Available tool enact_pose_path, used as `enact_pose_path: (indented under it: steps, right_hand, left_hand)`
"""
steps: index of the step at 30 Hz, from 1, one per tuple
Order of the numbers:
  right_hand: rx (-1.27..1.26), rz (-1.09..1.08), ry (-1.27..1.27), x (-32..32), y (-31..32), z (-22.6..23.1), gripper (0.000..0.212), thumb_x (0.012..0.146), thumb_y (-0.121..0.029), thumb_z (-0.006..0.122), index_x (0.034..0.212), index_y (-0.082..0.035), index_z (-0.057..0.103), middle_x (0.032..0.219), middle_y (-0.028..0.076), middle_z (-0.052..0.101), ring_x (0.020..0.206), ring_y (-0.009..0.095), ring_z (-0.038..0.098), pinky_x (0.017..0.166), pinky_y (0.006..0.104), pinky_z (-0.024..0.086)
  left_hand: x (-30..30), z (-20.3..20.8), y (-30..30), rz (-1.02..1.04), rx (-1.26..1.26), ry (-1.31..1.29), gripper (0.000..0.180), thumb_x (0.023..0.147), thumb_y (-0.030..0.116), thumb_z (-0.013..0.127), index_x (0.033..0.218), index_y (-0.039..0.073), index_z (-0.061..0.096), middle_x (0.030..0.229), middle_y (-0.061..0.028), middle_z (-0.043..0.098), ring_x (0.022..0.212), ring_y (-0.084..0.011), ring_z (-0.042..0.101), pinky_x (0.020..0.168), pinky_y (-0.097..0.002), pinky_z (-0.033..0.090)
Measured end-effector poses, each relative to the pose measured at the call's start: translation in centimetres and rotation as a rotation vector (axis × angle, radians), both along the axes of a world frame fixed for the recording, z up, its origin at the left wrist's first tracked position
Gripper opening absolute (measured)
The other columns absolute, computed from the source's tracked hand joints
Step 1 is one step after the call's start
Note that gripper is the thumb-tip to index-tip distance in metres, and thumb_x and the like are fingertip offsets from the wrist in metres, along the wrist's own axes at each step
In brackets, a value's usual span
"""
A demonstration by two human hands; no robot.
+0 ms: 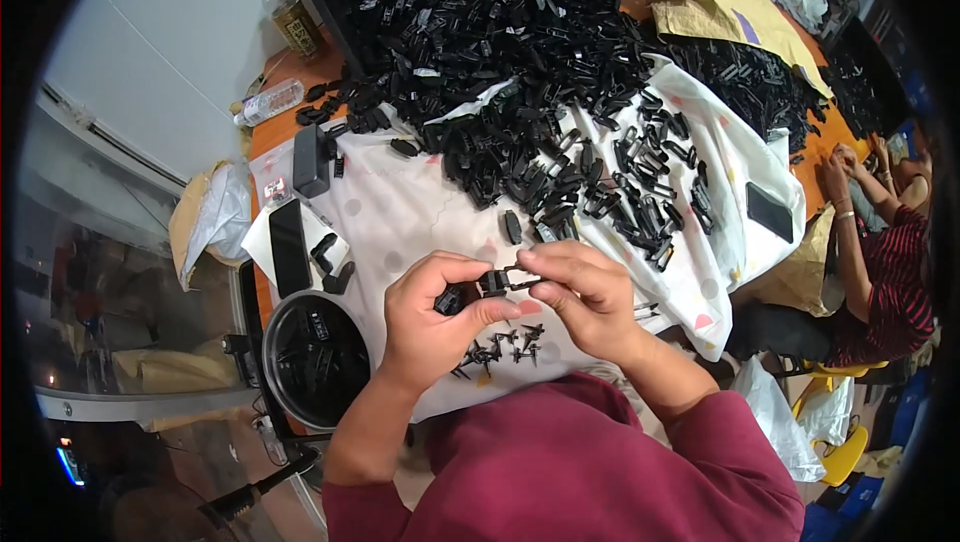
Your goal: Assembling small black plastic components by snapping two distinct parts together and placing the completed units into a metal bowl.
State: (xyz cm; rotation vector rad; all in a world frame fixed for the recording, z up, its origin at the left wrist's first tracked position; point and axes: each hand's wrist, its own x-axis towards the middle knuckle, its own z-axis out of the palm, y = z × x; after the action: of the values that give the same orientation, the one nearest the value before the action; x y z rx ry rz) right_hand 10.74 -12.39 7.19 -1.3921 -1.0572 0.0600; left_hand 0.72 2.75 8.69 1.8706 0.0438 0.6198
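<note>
Near the cloth's front edge, my left hand (420,317) pinches a small black plastic piece (494,284) between thumb and fingers. Another dark part (449,300) shows in the curl of that same hand. Fingertips of my right hand (588,304) grip the far end of the piece, where two thin prongs stretch between the hands. Its exact kind is too small to tell. Just below the hands, several tiny black pronged parts (527,344) lie scattered on the pale patterned cloth (385,212). A single black oval piece (512,228) rests above them.
A big heap of black plastic parts (480,42) covers the far side. At left stand a round bowl (275,367) with black pieces inside, a dark phone-like slab (290,250) and a black box (311,160). A phone (769,212) and another person's hands (840,170) are at right.
</note>
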Motion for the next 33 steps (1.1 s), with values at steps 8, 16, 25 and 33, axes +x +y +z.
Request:
enact_pose_path:
  steps: [8,16,25,33]
  right_hand:
    - [-0.224,-0.04,-0.429,0.2,-0.9,0.4,0.039,0.063,0.005,0.065,0.101,-0.002,0.061,0.083,0.011,0.06,0.063,0.023,0.055,0.055,0.0289,0.045]
    - [-0.107,-0.319,-0.401,-2.0,0.5,-2.9,0.042,0.063,0.003,0.068,0.104,-0.003,0.06,0.088,0.011,0.059,0.067,0.024,0.055,0.057,0.0306,0.045]
    - [-0.314,-0.01,0.159,-3.5,1.0,-2.8,0.023,0.077,-0.011,0.066,0.096,0.0,0.06,0.079,0.011,0.06,0.066,0.021,0.057,0.057,0.0288,0.044]
    - [-0.442,-0.259,-0.082,2.8,2.2,-5.6,0.019,0.072,-0.007,0.063,0.09,-0.005,0.063,0.08,0.011,0.06,0.074,0.027,0.057,0.065,0.0356,0.046]
  left_hand:
    - [-0.5,0.1,0.3,-0.03,0.261,0.096,0.032,0.062,0.002,0.077,0.087,-0.001,0.056,0.082,-0.0066,0.059,0.074,-0.0106,0.055,0.066,-0.0228,0.045]
    - [0.4,-4.6,-3.5,0.194,-0.607,0.075,0.031,0.076,0.006,0.068,0.104,-0.002,0.058,0.09,-0.0058,0.061,0.078,-0.0088,0.055,0.07,-0.0207,0.045]
    - [-3.8,-6.2,-1.8,0.001,-1.11,0.02,0.024,0.081,0.009,0.061,0.1,-0.003,0.056,0.086,-0.0088,0.06,0.07,-0.014,0.056,0.063,-0.0229,0.045]
    - [-12.6,-4.3,6.3,0.895,0.194,0.394,0.018,0.079,0.009,0.059,0.095,0.002,0.06,0.087,-0.0055,0.06,0.078,-0.0139,0.056,0.072,-0.0244,0.044]
